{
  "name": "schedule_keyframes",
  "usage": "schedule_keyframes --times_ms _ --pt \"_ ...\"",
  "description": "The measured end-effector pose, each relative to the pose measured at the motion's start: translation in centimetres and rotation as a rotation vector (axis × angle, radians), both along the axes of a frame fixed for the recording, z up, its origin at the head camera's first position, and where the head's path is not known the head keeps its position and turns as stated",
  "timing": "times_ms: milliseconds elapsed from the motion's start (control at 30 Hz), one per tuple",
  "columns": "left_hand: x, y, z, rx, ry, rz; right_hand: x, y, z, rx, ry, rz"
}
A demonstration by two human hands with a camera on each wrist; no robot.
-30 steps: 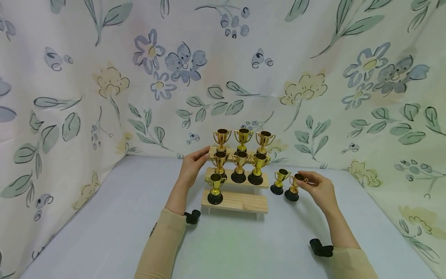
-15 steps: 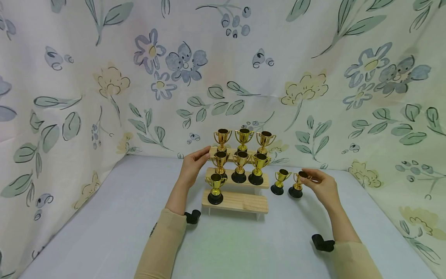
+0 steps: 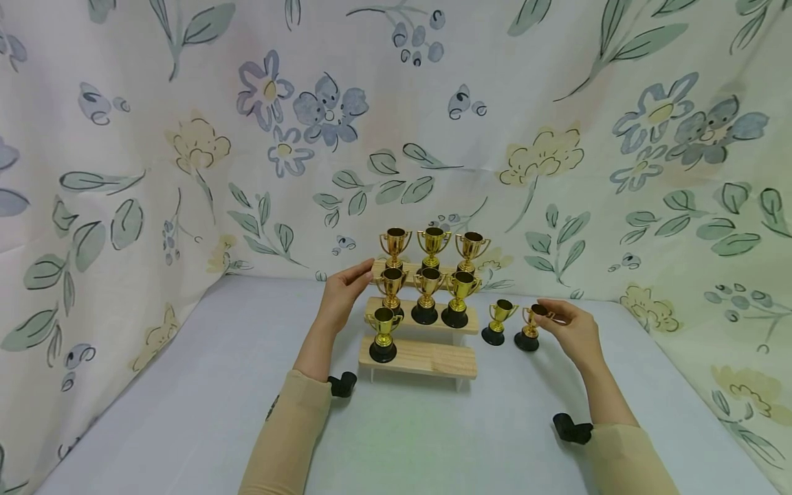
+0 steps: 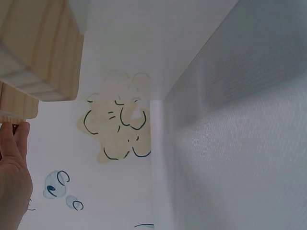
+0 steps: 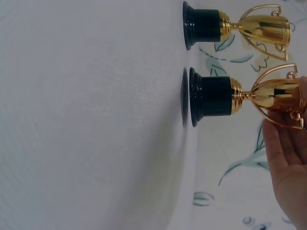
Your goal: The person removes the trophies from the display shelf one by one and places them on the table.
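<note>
My right hand [image 3: 574, 333] pinches a small gold trophy cup [image 3: 529, 331] by its bowl near the rim. In the right wrist view a thin gap shows between the held trophy's black base [image 5: 211, 96] and its shadow on the table. Another gold trophy [image 3: 498, 322] stands upright just left of it. My left hand [image 3: 339, 297] has its fingertips at the left end of the top board of a three-step wooden display stand [image 3: 427, 357]. In the left wrist view the straight fingers [image 4: 10, 143] reach a board's end.
Three trophies [image 3: 433, 242] stand on the top step and three more trophies [image 3: 427, 289] on the middle one. A single trophy [image 3: 383, 333] is at the left of the bottom step. Floral cloth [image 3: 396, 124] hangs behind the white table [image 3: 260, 344].
The right hand has shifted the held trophy slightly right and back, widening its distance from the trophy beside it. My left hand and the stand have kept their place.
</note>
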State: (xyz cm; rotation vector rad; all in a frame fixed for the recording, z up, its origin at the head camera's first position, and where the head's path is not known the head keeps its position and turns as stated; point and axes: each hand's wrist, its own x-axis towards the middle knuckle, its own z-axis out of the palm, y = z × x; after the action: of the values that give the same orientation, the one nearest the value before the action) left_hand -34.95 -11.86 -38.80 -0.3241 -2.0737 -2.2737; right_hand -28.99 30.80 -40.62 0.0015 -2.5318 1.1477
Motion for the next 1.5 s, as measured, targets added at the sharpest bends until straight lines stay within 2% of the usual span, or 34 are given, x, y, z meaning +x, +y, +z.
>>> schedule_keyframes --times_ms 433,967,1500 --pt "0.07 0.10 0.08 0.012 -0.003 0.005 -0.18 0.15 -0.14 0.015 -0.030 -0.016" --pt "-0.28 -0.06 -0.16 -0.016 0.014 -0.001 -0.13 0.27 -0.20 0.006 -0.040 -0.002" --pt "-0.22 -0.05 -0.10 0.019 0.012 -0.014 -0.18 0.54 -0.45 -0.012 -0.033 0.017"
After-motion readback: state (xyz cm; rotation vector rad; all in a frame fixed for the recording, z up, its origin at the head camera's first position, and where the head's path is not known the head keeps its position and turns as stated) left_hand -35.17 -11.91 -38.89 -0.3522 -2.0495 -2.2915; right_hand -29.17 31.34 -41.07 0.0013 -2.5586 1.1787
